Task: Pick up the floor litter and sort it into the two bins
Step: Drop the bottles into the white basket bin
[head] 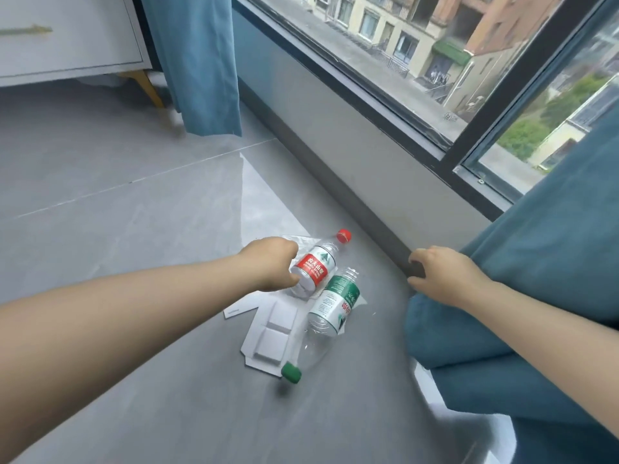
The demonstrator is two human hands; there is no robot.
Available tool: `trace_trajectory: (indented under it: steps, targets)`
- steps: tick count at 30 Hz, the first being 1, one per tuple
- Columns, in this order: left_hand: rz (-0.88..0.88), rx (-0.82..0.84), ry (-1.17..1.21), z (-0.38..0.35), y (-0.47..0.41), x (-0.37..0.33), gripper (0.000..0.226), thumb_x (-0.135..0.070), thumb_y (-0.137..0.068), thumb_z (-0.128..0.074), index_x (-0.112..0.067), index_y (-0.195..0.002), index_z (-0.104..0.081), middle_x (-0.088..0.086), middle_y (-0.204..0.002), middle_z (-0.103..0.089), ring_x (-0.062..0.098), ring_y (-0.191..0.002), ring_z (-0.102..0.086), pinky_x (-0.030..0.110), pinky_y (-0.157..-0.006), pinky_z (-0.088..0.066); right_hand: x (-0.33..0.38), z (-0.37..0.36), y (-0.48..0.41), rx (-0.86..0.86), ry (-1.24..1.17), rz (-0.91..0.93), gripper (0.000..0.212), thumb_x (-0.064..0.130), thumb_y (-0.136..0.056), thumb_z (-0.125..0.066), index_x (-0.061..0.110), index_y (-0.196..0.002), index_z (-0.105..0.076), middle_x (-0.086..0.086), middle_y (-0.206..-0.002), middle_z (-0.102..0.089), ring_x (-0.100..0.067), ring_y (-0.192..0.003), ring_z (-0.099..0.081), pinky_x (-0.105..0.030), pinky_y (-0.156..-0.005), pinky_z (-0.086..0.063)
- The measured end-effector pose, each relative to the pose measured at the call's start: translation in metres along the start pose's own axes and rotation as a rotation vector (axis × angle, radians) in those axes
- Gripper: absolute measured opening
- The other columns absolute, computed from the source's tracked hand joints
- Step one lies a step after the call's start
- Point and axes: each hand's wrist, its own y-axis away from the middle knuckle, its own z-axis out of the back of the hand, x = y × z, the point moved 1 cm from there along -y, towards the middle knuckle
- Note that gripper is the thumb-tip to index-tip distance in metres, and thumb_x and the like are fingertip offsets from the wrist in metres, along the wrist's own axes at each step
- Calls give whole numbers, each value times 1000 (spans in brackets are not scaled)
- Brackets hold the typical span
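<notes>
A clear plastic bottle with a red label and red cap lies on the grey floor, and my left hand grips its lower body with curled fingers. Right beside it lies a second clear bottle with a green label and green cap. Both partly overlap a flattened white cardboard insert and a crumpled clear plastic wrapper. My right hand hovers near the dark skirting by the wall, fingers loosely curled, holding nothing. No bin is in view.
A teal curtain bunches on the floor at the right, under my right arm. Another teal curtain hangs at the back, next to a white cabinet with gold legs. A low wall and window run diagonally behind the litter.
</notes>
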Motion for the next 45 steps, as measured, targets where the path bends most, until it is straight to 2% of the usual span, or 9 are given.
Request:
trace_trajectory:
  steps: [7, 12, 21, 23, 25, 30, 37, 40, 45]
  targets:
    - [-31, 6, -76, -10, -10, -9, 43, -36, -87, -55, -14, -123, -50, 6, -120, -59, 27, -109, -56, 32, -84, -46, -1, -13, -4, 2, -52, 14, 40, 35, -90, -55, 18, -126, -53, -3, -116, -58, -21, -109, -54, -31, -86, -44]
    - [-1, -10, 17, -22, -22, -18, 45, -43, -83, -59, -13, -116, -50, 8, -116, -58, 28, -103, -58, 29, -73, -40, -7, -20, -6, 41, -66, -18, 40, 35, -89, -56, 17, -125, -55, -1, -116, -60, -20, -107, -55, -32, -84, -47]
    - [79, 5, 62, -38, -49, -27, 59, -49, -81, -63, -11, -122, -45, 10, -121, -53, 29, -108, -56, 33, -83, -44, -9, -32, -5, 40, -90, -9, 39, 34, -88, -55, 17, -123, -55, 0, -112, -59, -17, -100, -53, -26, -75, -40]
    - [94, 16, 96, -41, -49, -27, 55, -44, -81, -64, -11, -121, -46, 9, -119, -56, 28, -106, -58, 32, -81, -44, -7, -32, -4, 42, -94, -11, 39, 34, -89, -55, 17, -124, -55, 0, -114, -59, -17, -99, -52, -28, -77, -42]
    - [109, 25, 129, -44, -47, -23, 50, -39, -81, -65, -11, -118, -48, 8, -116, -59, 27, -103, -59, 29, -76, -43, -3, -33, -5, 56, -97, -3, 41, 34, -89, -55, 17, -127, -54, 0, -119, -59, -18, -108, -53, -30, -85, -46]
    - [167, 25, 211, -35, -33, -6, 49, -37, -75, -69, -12, -113, -50, 7, -107, -57, 23, -85, -52, 26, -68, -40, 16, -36, -12, 106, -135, 28, 46, 35, -88, -57, 17, -130, -52, 0, -128, -56, -19, -118, -51, -29, -91, -44]
    - [298, -8, 260, -26, -8, 29, 53, -38, -71, -70, -14, -115, -50, 9, -113, -47, 28, -94, -57, 28, -73, -44, 62, -34, -19, 178, -191, 102, 54, 42, -86, -60, 17, -133, -49, -3, -126, -57, -21, -115, -53, -34, -92, -47]
    - [377, -13, 259, -25, 2, 38, 51, -39, -75, -68, -14, -115, -50, 10, -117, -42, 29, -98, -54, 27, -74, -41, 77, -35, -22, 198, -236, 57, 62, 46, -83, -63, 13, -132, -44, -8, -127, -50, -25, -109, -54, -35, -88, -47]
    - [375, 10, 297, -23, 12, 52, 44, -38, -74, -70, -12, -105, -52, 8, -110, -39, 25, -88, -50, 27, -67, -40, 97, -41, -25, 246, -274, -50, 76, 60, -77, -64, 13, -130, -37, -10, -127, -43, -23, -95, -51, -32, -75, -45]
